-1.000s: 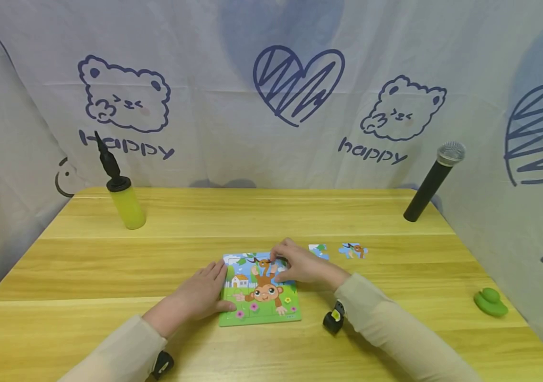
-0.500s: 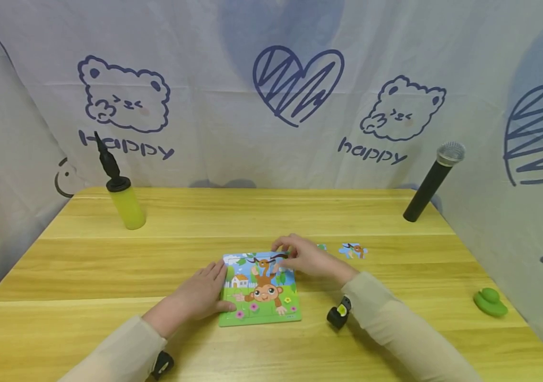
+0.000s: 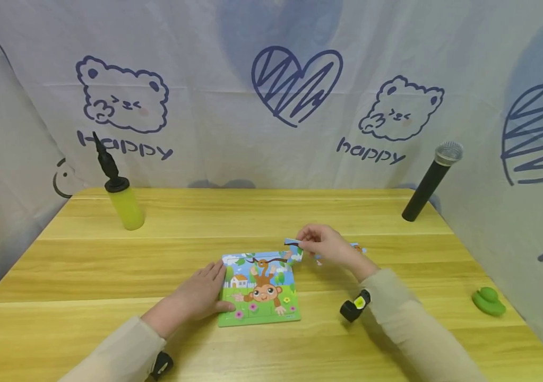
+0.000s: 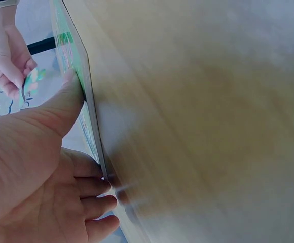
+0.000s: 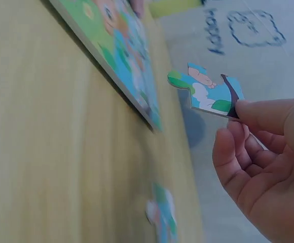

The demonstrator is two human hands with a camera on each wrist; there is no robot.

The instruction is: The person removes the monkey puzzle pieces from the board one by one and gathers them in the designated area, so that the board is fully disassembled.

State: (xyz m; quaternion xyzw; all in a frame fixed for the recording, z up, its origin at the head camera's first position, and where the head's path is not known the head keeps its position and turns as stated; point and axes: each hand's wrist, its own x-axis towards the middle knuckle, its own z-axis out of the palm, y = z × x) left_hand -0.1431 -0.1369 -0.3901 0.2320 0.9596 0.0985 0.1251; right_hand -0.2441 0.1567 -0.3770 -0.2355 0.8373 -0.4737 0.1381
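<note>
A square jigsaw puzzle (image 3: 264,310) with a hanging monkey picture lies on the table in the head view. My left hand (image 3: 199,292) rests at its left side, fingers along the edge and thumb (image 4: 68,98) on top. Above the puzzle's top right corner, my right hand (image 3: 327,245) pinches a puzzle piece (image 5: 213,96) between thumb and fingertips. A dark branch, green leaves and blue sky are printed on that piece, and it is raised and tilted. Beyond the right hand lies a loose piece (image 3: 359,248), and another loose piece (image 5: 163,212), partly hidden in the head view, shows blurred in the right wrist view.
On the wooden table (image 3: 204,350), a yellow hand pump (image 3: 127,207) stands at the back left. A black microphone (image 3: 426,191) stands upright at the back right. Near the right edge sits a small green object (image 3: 489,301). A printed cloth (image 3: 214,122) hangs behind.
My right hand has moved right and away from the puzzle's top right corner, lifting a piece up with it. The left hand has stayed in place on the puzzle's left side.
</note>
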